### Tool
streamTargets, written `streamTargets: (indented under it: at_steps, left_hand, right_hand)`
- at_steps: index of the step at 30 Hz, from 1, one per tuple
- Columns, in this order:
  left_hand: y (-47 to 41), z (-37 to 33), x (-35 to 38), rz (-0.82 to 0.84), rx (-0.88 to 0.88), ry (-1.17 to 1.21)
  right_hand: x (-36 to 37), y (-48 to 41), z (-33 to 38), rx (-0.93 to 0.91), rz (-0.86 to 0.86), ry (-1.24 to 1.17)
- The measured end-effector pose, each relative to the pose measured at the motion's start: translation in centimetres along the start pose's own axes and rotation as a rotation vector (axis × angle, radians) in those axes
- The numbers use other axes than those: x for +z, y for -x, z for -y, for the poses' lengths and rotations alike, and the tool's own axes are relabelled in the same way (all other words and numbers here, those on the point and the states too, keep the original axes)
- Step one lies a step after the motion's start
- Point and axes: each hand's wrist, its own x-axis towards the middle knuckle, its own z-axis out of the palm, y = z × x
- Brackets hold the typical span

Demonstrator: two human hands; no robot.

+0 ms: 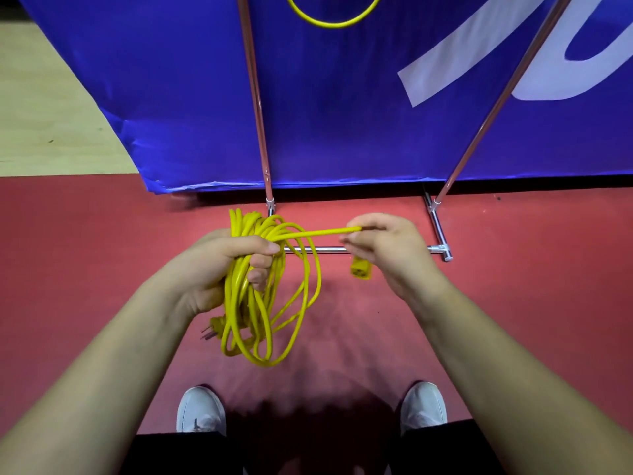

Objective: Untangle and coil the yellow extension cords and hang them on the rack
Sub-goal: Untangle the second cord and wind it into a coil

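Fingers [265, 249] of the left hand [219, 269] curl round a bundled coil of yellow extension cord [255, 323]. They clamp its loops near the top, and the rest hangs below the fist above the red floor [102, 255]. The right hand [387, 252] pinches a single taut strand [322, 232] that runs across from the coil, held between thumb and fingers. The yellow socket end [360, 270] dangles just beneath that palm. A pronged plug [213, 330] pokes out at the coil's lower left (its pins are blurred). Just beyond both hands lies the chrome base bar of the rack [325, 249], whose two uprights rise in front of a blue banner [342, 125] with white lettering. At the top edge, the bottom of a second yellow cord loop [334, 25] hangs against the banner. Two white shoes [201, 409] stand on the floor at the bottom of the view.
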Motion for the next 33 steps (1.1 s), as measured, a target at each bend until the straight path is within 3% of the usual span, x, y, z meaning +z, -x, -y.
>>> streamTargets:
  at_steps: [2,4,6,9,11,15,19,21,26,30,33]
  left_hand:
    - [-0.1,0.0,-0.2,-0.023,-0.006,0.044]
    - [-0.3,0.1,-0.4,-0.02,0.011,0.085]
    - [-0.4,0.1,-0.4,-0.01,0.038,0.105]
    - [-0.5,0.3,-0.3,-0.025,0.09,0.07]
    - [-0.5,0.2,-0.5,-0.046,0.115,0.054]
    - [-0.5,-0.3,-1.6,-0.122,0.145,0.052]
    - [-0.6,-0.3,-2.6,-0.144,0.172,-0.034]
    - [-0.5,-0.3,-2.8,-0.139,0.178,-0.047]
    - [-0.5,-0.3,-3.0,-0.104,0.169,-0.168]
    - [-0.7,0.2,-3.0,-0.096,0.107,-0.335]
    - [-0.6,0.5,-2.8,-0.076,0.086,-0.338]
  right_hand:
    - [0.0,-0.1,1.2,0.098,-0.028,-0.623]
    - [-0.4,-0.2,2.0,0.158,-0.053,-0.965]
    - [-0.3,-0.2,1.9,0.163,-0.086,-0.865]
    - [0.0,-0.2,1.6,0.101,-0.125,-0.443]
    - [-0.2,0.2,2.3,0.044,-0.022,-0.29]
    - [-0.8,1.4,4.0,-0.071,0.201,-0.287]
    - [-0.3,1.8,4.1,-0.111,0.265,-0.289]
    - [-0.3,1.3,4.0,0.003,0.227,-0.451]
    - [-2.1,-1.1,0.8,0.495,-0.036,-0.728]
    - [-2.1,-2.5,-0.9,0.525,-0.199,-0.81]
    - [-1.3,-2.7,-1.3,0.453,-0.218,-0.669]
